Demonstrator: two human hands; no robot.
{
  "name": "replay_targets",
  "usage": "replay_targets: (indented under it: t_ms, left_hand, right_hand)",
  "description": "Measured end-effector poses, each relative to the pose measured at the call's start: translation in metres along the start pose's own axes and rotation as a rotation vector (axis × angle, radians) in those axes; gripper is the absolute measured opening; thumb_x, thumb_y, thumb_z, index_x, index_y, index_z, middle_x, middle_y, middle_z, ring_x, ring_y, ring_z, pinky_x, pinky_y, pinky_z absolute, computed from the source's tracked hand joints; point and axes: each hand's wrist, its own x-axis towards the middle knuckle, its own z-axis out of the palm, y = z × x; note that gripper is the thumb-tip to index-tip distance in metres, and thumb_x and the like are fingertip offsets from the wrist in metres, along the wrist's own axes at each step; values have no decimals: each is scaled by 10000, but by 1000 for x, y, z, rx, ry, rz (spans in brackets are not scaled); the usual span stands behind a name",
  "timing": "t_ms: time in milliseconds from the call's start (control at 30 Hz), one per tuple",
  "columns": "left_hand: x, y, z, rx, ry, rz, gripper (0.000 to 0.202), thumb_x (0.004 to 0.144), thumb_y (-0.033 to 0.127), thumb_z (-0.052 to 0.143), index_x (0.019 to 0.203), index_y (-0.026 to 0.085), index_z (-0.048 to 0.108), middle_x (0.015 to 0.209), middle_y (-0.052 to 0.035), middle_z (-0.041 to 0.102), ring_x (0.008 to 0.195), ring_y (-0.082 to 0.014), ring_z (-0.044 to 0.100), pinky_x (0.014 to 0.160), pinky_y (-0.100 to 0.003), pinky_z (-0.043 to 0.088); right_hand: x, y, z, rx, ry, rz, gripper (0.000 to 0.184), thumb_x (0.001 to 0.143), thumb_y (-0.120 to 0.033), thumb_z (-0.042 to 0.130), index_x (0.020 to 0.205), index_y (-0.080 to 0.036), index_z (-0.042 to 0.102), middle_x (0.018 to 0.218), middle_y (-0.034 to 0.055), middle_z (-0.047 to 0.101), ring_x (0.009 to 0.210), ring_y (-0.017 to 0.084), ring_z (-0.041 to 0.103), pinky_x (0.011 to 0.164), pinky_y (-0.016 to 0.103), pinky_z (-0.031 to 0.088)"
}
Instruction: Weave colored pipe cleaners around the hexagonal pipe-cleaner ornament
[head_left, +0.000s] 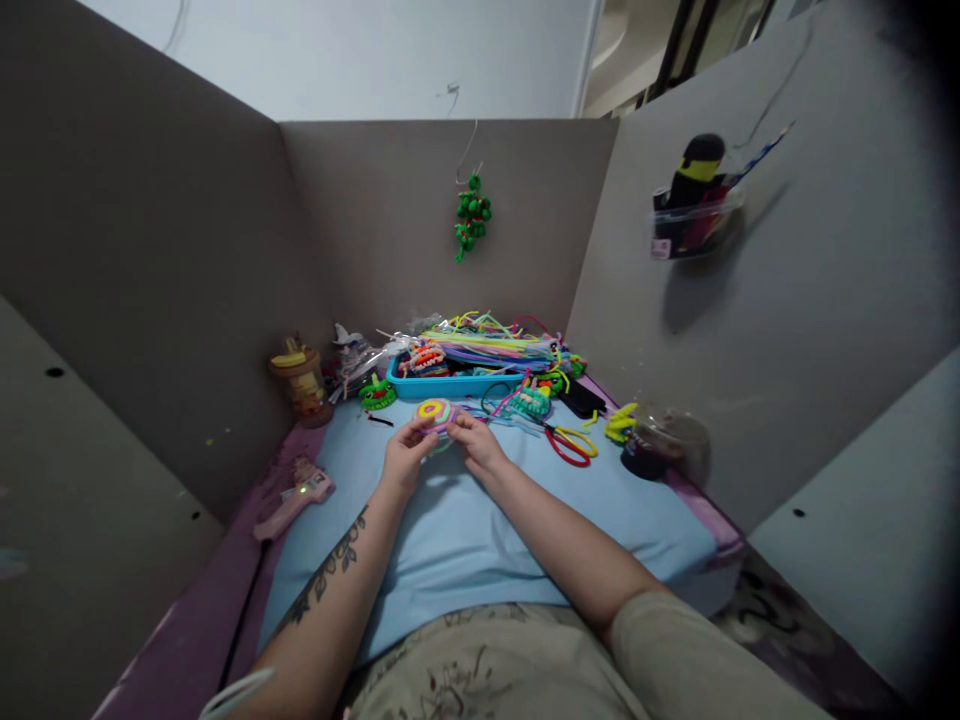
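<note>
Both my hands meet over the light blue mat (480, 520) near its far edge. My left hand (406, 452) and my right hand (475, 443) are closed on a small round coil of pipe cleaners (436, 411), pink, green and yellow, held between the fingertips just above the mat. My left forearm bears a dark tattoo. Loose coloured pipe cleaners (517, 418) lie right behind my right hand.
A blue tray (450, 385) heaped with pipe cleaners stands at the back. Red and yellow scissors (571, 441) lie to the right, a dark cup (651, 446) beyond them. A pink glue gun (296, 496) rests at left, a jar (304, 380) behind it. Grey cardboard walls enclose three sides.
</note>
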Motion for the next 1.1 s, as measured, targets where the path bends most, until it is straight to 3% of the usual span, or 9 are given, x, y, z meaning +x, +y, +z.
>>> replay_targets:
  t_ms: [133,233,367,633,833,1100]
  left_hand:
    - [1,4,1,-46,55,-10,417,475,264,841,841,138,686,728,-25,683,616,-111,594,625,-240,466]
    - [1,11,0,-112,50,-72,407,458,261,844,811,153,673,790,-31,691,677,-127,616,660,-252,472]
    - [0,17,-2,-212,30,-145,395,444,267,846,777,171,654,833,-34,687,735,-150,633,689,-268,477]
    - [1,16,-4,-251,-63,-143,345,504,244,826,775,181,622,886,-11,678,803,-148,633,727,-261,470]
    - [0,17,-5,-223,-101,-113,331,512,238,828,770,179,628,850,-1,673,769,-133,624,723,-252,465]
    - [0,16,-4,-186,-100,-80,325,506,234,829,762,167,639,798,-7,670,733,-130,615,688,-244,460]
  right_hand:
    - [0,1,1,9,-3,29,289,618,-424,715,659,-184,558,679,-13,588,631,125,523,621,255,428]
    - [5,1,-5,1,88,44,288,627,-439,693,679,-196,547,643,-28,565,596,117,501,601,251,408]
    - [10,-3,-18,60,187,44,297,612,-443,700,758,-210,586,756,-1,608,691,140,553,624,258,423]
    - [9,-9,-21,90,7,25,343,588,-478,753,770,-205,653,668,1,605,592,123,502,572,251,393]
    - [12,-3,-22,21,2,-87,228,572,-371,787,659,-207,654,789,2,631,610,113,477,573,251,376]
    - [10,-8,-19,71,-2,-50,183,608,-336,753,715,-214,668,857,0,638,602,99,462,552,243,357]
